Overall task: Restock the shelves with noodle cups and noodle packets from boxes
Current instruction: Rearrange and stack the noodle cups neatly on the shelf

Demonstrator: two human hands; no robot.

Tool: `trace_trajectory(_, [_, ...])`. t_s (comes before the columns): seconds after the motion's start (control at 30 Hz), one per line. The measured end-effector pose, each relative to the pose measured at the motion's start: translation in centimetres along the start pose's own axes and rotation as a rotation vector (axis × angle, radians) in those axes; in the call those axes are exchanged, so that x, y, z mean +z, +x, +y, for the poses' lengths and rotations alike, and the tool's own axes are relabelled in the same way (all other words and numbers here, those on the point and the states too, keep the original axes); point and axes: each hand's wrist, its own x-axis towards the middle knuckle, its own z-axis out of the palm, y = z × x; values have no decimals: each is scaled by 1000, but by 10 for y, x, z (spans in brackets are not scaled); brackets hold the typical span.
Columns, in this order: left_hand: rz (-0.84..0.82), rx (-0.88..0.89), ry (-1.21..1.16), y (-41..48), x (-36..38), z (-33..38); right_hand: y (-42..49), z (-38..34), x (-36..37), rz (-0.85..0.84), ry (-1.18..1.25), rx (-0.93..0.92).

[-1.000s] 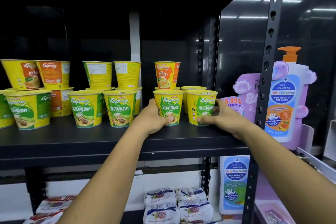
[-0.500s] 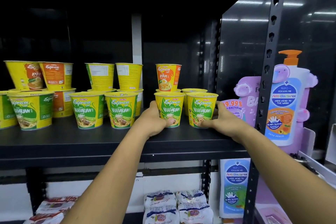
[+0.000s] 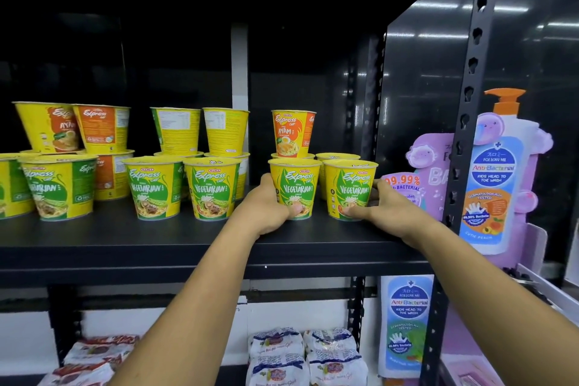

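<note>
Two yellow-green Vegetarian noodle cups stand side by side near the right end of the black shelf (image 3: pixel 188 247). My left hand (image 3: pixel 266 207) grips the left cup (image 3: pixel 296 185), thumb across its lower front. My right hand (image 3: pixel 380 207) holds the right cup (image 3: pixel 349 188), thumb along its base and fingers round its right side. Behind them stand more cups, with an orange Ayam cup (image 3: pixel 293 133) stacked on top. Noodle packets (image 3: pixel 307 357) lie on the lower shelf.
Further left the shelf carries several more Vegetarian and Ayam cups (image 3: pixel 213 188), some stacked upside down. A perforated black upright (image 3: pixel 466 103) and side panel close the shelf at the right. Beyond it hangs a purple pump bottle display (image 3: pixel 492 172). Red packets (image 3: pixel 94 354) lie lower left.
Both hands stay on the two front cups, which have hardly shifted on the shelf. The view has drifted slightly.
</note>
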Motion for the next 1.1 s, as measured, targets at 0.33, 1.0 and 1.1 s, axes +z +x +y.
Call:
trace_trajectory(0.33, [5,-7,3,1,1,-2,-4,-2,-1,-3,-13,19])
trace_trajectory(1.0, [57,24,-268,5,-2,-6,-36,-18,-11,-120,-835,110])
trace_trajectory(1.1, [55,65,-220,3,-1,-3,-37,-19,-7,-164,-888,114])
